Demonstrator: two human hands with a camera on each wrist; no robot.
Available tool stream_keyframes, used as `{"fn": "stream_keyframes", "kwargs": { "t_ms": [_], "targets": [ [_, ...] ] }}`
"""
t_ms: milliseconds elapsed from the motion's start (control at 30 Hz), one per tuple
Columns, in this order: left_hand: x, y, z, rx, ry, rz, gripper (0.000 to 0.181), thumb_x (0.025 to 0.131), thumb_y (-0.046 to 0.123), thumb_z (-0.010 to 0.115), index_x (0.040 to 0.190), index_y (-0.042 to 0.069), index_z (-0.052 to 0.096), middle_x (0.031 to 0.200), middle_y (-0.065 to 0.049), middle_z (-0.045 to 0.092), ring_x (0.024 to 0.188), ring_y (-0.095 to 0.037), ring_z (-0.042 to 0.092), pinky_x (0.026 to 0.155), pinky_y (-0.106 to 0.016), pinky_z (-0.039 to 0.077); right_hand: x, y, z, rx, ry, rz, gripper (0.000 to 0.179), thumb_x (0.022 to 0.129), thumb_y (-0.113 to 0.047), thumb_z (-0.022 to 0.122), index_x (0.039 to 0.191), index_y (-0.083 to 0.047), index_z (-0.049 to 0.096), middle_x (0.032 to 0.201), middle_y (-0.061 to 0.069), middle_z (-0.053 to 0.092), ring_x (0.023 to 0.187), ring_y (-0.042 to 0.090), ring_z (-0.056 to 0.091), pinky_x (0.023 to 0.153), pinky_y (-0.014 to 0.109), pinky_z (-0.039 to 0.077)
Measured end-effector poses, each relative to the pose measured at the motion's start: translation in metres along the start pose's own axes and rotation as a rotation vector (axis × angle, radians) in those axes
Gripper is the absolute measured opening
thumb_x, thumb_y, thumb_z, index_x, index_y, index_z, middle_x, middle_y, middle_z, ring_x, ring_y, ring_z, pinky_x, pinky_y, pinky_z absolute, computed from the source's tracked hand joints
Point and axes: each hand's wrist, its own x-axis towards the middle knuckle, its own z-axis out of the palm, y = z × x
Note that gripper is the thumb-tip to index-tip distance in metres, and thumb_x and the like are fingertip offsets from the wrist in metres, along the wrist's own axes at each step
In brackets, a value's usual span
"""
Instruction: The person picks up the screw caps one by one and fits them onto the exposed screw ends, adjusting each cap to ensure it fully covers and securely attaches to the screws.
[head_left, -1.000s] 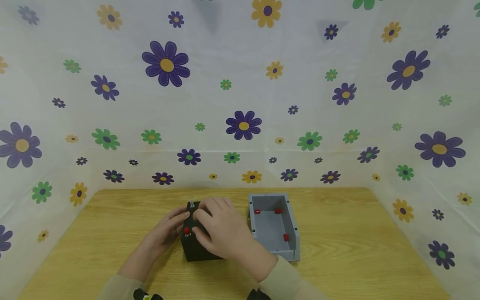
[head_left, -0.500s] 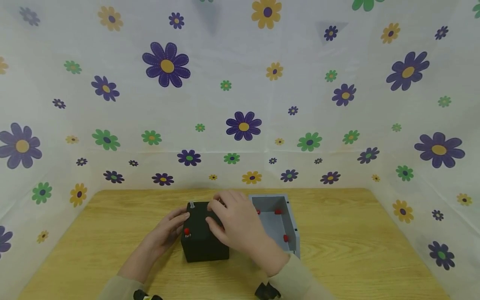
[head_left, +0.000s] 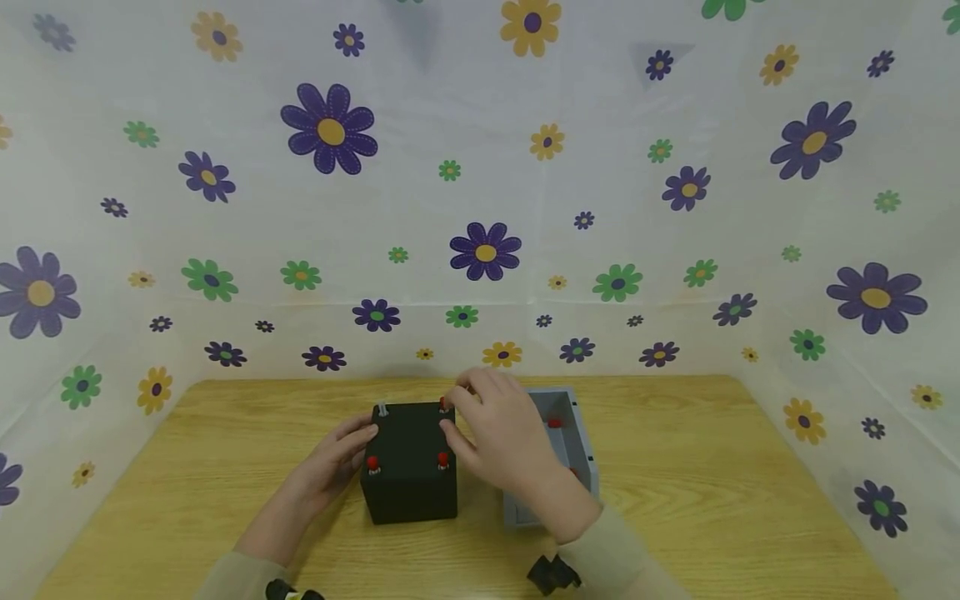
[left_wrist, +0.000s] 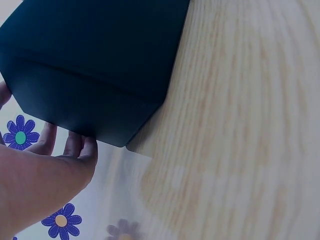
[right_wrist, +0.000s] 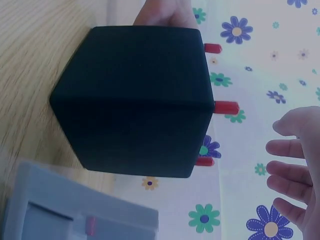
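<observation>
A black box stands on the wooden table with a small toggle switch near each top corner. Red caps cover the front left switch, the front right switch and the back right switch. The back left switch shows its bare metal lever. My left hand rests against the box's left side, one fingertip at the top edge. Beside the back right switch is my right hand; the right wrist view shows its fingers loosely spread, holding nothing, apart from the red caps.
To the right of the box sits a grey bin, partly hidden by my right forearm. A red cap lies inside it. Flower-patterned white cloth hangs behind and along both sides of the table.
My right hand has moved right and a little back from over the box top, uncovering the two red-capped switches on the right. The left hand and the box have stayed in place.
</observation>
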Motion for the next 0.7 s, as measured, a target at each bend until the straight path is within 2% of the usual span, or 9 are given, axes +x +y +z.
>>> {"fn": "stream_keyframes", "kwargs": {
  "t_ms": [200, 500, 700],
  "targets": [
    [0.000, 0.001, 0.000, 0.002, 0.000, 0.001, 0.068, 0.111, 0.023, 0.048, 0.165, -0.005, 0.018, 0.118, 0.022, 0.063, 0.111, 0.007, 0.062, 0.099, -0.011, 0.046, -0.003, 0.005, -0.003, 0.002, -0.029, 0.028, 0.017, 0.093, -0.026, 0.082, 0.104, -0.016, 0.074, 0.109, 0.002, 0.068, 0.103, 0.021, 0.066, 0.095, 0.038, 0.056],
    [0.002, -0.002, -0.003, 0.021, 0.005, -0.011, 0.070, 0.112, 0.025, 0.048, 0.166, -0.004, 0.015, 0.124, 0.021, 0.060, 0.112, 0.009, 0.060, 0.099, -0.010, 0.045, -0.009, 0.011, -0.003, 0.004, -0.044, 0.051, 0.014, 0.094, -0.026, 0.079, 0.102, -0.016, 0.074, 0.106, 0.001, 0.068, 0.100, 0.020, 0.064, 0.091, 0.037, 0.056],
    [0.001, -0.001, -0.001, 0.006, 0.009, 0.003, 0.064, 0.112, 0.023, 0.049, 0.164, -0.003, 0.022, 0.118, 0.023, 0.064, 0.112, 0.006, 0.062, 0.100, -0.011, 0.046, -0.012, 0.014, -0.005, -0.005, -0.041, 0.060, 0.014, 0.093, -0.024, 0.081, 0.102, -0.016, 0.074, 0.107, 0.001, 0.068, 0.099, 0.020, 0.064, 0.091, 0.037, 0.055]
  ]
}}
